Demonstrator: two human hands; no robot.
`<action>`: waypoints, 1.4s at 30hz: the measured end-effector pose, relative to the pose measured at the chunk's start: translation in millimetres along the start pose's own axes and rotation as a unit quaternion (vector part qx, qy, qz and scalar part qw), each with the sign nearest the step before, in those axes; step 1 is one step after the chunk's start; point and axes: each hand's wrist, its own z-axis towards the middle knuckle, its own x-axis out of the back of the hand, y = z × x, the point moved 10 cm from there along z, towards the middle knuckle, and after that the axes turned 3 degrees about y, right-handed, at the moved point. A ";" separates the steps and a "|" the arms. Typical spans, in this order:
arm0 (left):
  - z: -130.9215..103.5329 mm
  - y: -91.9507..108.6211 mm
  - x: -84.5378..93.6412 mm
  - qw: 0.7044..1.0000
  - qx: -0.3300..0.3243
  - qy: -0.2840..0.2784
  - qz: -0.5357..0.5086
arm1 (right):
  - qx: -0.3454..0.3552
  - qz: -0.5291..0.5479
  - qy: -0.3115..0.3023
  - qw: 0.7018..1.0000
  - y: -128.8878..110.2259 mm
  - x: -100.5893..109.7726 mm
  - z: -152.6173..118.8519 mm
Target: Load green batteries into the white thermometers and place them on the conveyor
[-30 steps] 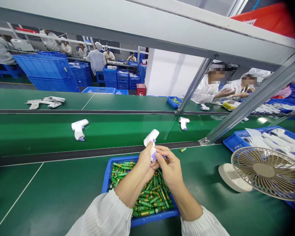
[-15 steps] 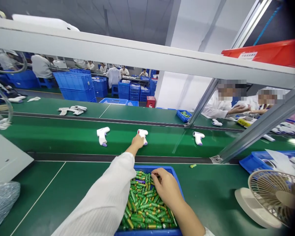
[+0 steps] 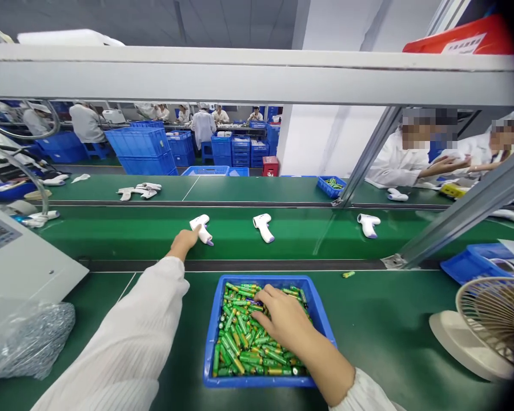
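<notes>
My left hand [image 3: 184,242] reaches out over the green belt and closes on a white infrared thermometer [image 3: 202,229] with a purple end. To its right on the belt lies another infrared thermometer [image 3: 263,227], apart from the hand. My right hand [image 3: 282,314] rests over the loose green and gold batteries [image 3: 244,342] that fill a blue tray [image 3: 209,348]. Its thumb and fingers are apart, touching the top of the heap, and nothing shows held in them. Beneath the palm some batteries are hidden.
A third thermometer [image 3: 369,225] lies farther right on the belt. A small fan [image 3: 466,342] stands at the right, a plastic bag [image 3: 38,342] at the left. A metal post [image 3: 370,154] and a white overhead beam [image 3: 240,77] frame the bench. Co-workers [image 3: 405,154] sit beyond.
My left hand has left the middle thermometer and moved left to another one, which it now grips. My right hand stays over the batteries, its fingers shifted slightly. The camera view has turned.
</notes>
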 end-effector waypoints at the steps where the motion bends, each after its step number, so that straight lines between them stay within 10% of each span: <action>1: -2.6 4.9 -8.2 1.000 0.007 -0.009 -0.019 | 0.005 -0.003 -0.001 1.000 -2.1 -1.1 0.6; 7: -43.0 43.6 -52.3 0.971 0.063 -0.089 -0.214 | -0.007 -0.017 0.008 1.000 3.5 -2.1 0.7; 14: -150.6 127.6 -75.3 0.856 0.001 -0.194 -0.480 | 0.011 -0.029 0.014 0.999 2.0 -2.8 -1.7; 20: -200.4 123.9 -74.3 0.754 -0.024 -0.163 -0.636 | -0.015 0.134 0.181 0.974 20.3 37.6 -13.6; 28: -249.1 137.8 -127.5 0.743 -0.037 -0.351 -0.568 | -0.132 0.355 0.337 0.862 66.0 62.0 -30.6; 42: -270.5 134.3 -137.3 0.745 -0.010 -0.374 -0.552 | -0.157 0.446 0.366 0.801 75.1 60.3 -34.0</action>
